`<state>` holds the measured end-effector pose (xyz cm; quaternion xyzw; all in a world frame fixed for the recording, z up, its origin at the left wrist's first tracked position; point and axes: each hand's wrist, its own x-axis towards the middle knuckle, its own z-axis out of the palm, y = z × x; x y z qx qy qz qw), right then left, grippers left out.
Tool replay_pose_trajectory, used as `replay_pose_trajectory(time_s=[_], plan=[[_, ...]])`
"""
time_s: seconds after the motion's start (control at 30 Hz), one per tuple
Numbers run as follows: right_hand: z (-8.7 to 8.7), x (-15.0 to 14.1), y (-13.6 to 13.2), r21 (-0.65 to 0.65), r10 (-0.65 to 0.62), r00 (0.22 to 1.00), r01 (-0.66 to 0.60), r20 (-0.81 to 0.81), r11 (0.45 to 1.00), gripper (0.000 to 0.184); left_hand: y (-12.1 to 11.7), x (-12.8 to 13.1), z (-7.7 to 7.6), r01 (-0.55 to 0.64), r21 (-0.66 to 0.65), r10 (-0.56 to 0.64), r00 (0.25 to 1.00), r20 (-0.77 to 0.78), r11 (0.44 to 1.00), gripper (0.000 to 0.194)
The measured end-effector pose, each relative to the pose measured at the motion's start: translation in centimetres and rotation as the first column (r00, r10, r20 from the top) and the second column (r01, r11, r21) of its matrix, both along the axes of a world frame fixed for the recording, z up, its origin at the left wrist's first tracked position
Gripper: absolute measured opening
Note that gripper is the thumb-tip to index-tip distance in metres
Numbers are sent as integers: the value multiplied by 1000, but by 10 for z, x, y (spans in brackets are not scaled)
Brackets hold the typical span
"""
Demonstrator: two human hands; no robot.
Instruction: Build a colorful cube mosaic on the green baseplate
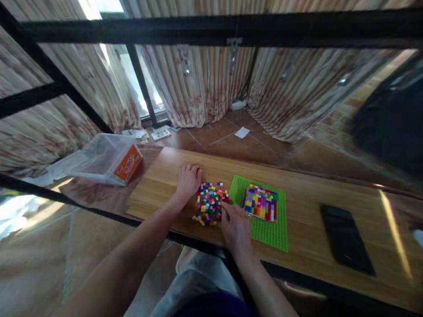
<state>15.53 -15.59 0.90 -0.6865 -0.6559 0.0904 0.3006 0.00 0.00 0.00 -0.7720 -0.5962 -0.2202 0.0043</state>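
A loose pile of small coloured toy bricks (211, 204) lies on the wooden tabletop between my hands. My left hand (189, 179) rests palm down on the wood at the pile's upper left, fingers laid out and holding nothing. At the pile's right edge is my right hand (236, 225), its fingers curled and the index fingertip and thumb close together among the bricks. Whatever they pinch is too small to make out. Just right of that hand, a green baseplate (269, 235) carries a multicoloured block of joined bricks (261, 203).
A black phone-like slab (346, 240) lies on the table at the right. Left of the tabletop (155, 189) stands a clear plastic box (102, 158) with an orange label. Dark metal bars (211, 31) cross in front of striped curtains. Papers (242, 132) lie on the tiled floor.
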Motion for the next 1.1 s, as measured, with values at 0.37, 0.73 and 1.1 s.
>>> replay_pose_trajectory(time_s=[0.37,0.73,1.1], plan=[[-1,2,12,34,-6,999,8,-40,999,28,1,-2,-1,5,-1,-5,1000,18,1000,26],[16,5,1,100,-9,961,38,-275,994,17,2,-3,-3,11,19,-12,1000,20,1000,24],[27,79,-38,75,-216,866,278,-451,958,22,2,-4,-1,24,8,-24,999,30,1000,24]])
